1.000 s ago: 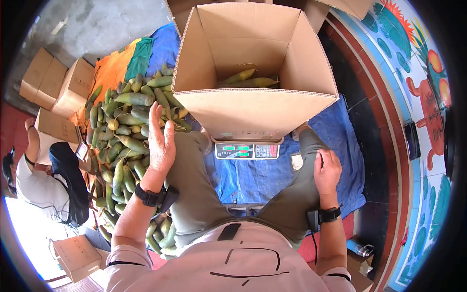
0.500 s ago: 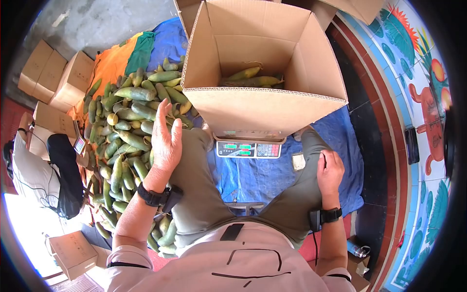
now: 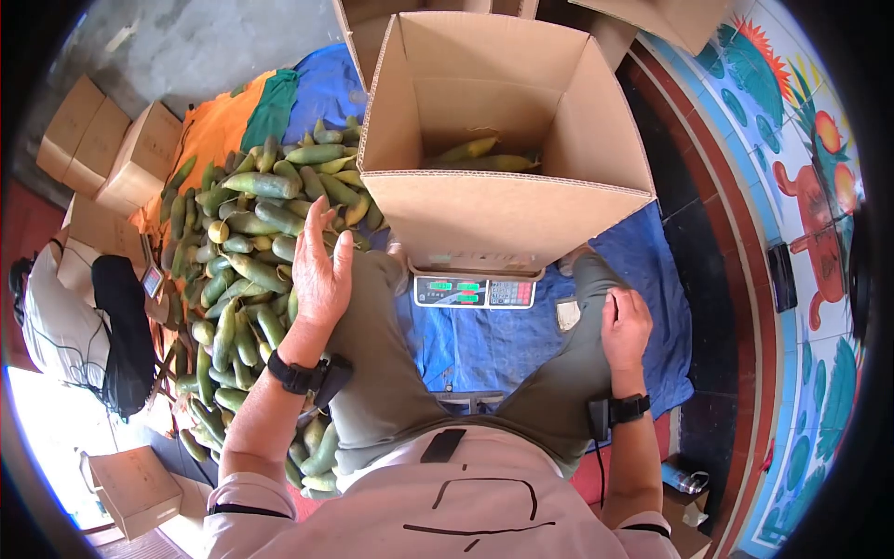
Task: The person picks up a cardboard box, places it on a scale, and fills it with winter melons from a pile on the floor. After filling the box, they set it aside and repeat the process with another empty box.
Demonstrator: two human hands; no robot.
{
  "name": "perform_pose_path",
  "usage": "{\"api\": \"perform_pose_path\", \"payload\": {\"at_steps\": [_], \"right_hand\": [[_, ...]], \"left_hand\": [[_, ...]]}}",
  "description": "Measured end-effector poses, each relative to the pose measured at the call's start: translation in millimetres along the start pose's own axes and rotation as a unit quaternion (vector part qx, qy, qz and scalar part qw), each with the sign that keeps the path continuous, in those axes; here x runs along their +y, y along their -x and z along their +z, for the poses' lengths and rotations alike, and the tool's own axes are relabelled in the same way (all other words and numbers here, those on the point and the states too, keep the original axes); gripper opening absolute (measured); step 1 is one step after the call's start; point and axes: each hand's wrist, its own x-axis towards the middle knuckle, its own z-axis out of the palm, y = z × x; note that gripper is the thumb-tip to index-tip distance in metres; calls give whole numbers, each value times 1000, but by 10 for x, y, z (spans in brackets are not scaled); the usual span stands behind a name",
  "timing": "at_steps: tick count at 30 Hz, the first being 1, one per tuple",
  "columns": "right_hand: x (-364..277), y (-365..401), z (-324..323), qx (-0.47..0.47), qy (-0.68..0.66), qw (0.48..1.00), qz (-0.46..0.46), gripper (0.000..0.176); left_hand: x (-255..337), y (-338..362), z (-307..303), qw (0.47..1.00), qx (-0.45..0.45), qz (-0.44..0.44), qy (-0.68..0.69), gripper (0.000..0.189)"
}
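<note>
My left hand point(image 3: 321, 275) is open above my left knee, with its fingers spread and nothing in it. Beside it lies a big pile of green radishes point(image 3: 251, 270), long and thick, some with thin root tails. My right hand point(image 3: 626, 328) rests on my right knee, loosely curled with thumb apart, and holds nothing visible. Between my feet a tall open cardboard box point(image 3: 503, 214) stands on a digital scale point(image 3: 475, 291) with lit green displays. A few green radishes point(image 3: 489, 162) show at the bottom of the box; its front wall hides the rest.
A blue tarp point(image 3: 456, 349) covers the floor, with an orange cloth point(image 3: 207, 130) at the back left. More cardboard boxes point(image 3: 140, 154) stand on the left, near a white-and-black bundle with cables point(image 3: 70, 321). A painted tile wall point(image 3: 824, 242) runs along the right.
The view has shifted slightly, and the box appears a little lower in it. Both hands keep nearly the same pose; nothing has been picked up or put down.
</note>
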Motion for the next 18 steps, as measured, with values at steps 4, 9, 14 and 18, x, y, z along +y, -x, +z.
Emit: {"api": "perform_pose_path", "payload": {"at_steps": [4, 9, 14, 18], "right_hand": [[-22, 1, -2, 11, -15, 1000, 2, 8], [-33, 15, -21, 37, -12, 999, 8, 8], [13, 93, -147, 64, -45, 996, 41, 8], [-29, 202, -418, 84, -102, 982, 135, 7]], "left_hand": [[4, 0, 3, 1000, 2, -9, -11, 54], [-79, -39, 27, 998, 15, 27, -48, 56], [-143, -77, 16, 997, 24, 32, -66, 53], [-237, -99, 8, 997, 33, 23, -63, 51]]}}
